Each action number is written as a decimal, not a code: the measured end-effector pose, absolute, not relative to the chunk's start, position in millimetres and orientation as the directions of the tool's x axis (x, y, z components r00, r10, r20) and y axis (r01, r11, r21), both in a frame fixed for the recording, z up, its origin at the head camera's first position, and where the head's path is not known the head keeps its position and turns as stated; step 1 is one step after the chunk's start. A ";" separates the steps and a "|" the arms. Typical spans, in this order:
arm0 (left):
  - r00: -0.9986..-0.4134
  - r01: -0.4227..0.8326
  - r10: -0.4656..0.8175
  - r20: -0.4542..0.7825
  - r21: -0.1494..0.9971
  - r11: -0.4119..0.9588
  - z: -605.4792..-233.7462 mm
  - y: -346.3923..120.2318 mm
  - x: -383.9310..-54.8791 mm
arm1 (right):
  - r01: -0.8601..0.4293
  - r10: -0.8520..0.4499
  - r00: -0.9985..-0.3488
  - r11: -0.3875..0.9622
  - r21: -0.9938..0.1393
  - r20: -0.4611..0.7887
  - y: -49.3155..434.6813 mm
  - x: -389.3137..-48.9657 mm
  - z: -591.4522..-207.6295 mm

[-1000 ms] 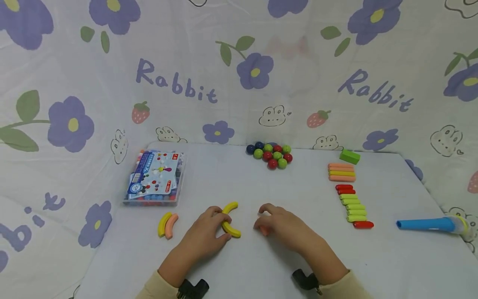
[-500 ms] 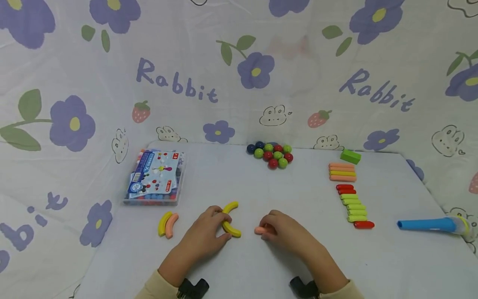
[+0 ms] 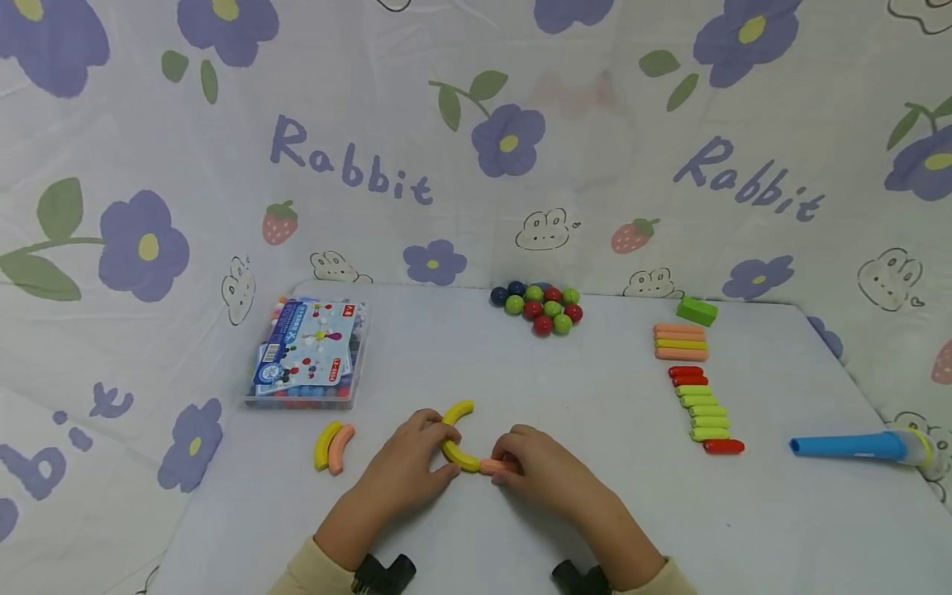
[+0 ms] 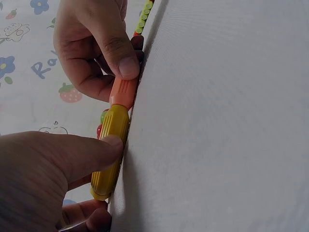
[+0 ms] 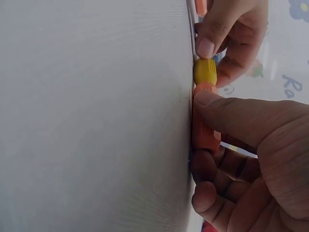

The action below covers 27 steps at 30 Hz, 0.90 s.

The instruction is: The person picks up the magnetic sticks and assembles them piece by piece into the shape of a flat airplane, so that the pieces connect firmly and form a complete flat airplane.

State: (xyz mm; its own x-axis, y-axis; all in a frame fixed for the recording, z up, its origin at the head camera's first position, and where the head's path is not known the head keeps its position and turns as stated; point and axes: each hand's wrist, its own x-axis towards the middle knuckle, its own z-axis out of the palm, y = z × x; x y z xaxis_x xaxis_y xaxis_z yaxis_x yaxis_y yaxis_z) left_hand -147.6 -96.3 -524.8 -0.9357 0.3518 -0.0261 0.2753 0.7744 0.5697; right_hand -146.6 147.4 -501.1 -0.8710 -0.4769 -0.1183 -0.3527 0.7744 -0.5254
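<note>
The left hand (image 3: 407,461) grips the yellow arc (image 3: 462,458). At its five o'clock end, the right hand (image 3: 549,469) pinches an orange piece (image 3: 492,467) against it; two curved pieces (image 3: 325,447) lie at nine o'clock.

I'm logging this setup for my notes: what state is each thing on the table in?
Yellow arc: held by the left hand.
Orange piece: pinched by the right hand, end against the arc; whether locked, unclear.
Loose curved pieces: lying side by side.
Case: leaflet showing; lid unclear.
Balls: clustered.
Green block: lying beyond the long rods.
Long rods: laid side by side.
Short rods: lined up, staggered.
Blue tube: lying lengthwise.
</note>
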 end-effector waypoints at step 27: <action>-0.918 0.325 0.396 -0.001 0.569 0.756 -526.7 -99.5 -147.7 | 0.163 0.126 -0.986 0.891 -0.424 -0.113 331.4 -139.6 -478.5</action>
State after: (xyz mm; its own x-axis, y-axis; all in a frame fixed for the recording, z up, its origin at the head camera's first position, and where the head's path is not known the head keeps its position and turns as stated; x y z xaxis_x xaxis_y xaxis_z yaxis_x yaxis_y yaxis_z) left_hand -147.7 -99.5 -526.7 -0.9184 0.3957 -0.0014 0.3248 0.7558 0.5685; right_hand -139.6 331.4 -478.5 -0.9855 0.1264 -0.1130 0.1629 0.8911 -0.4236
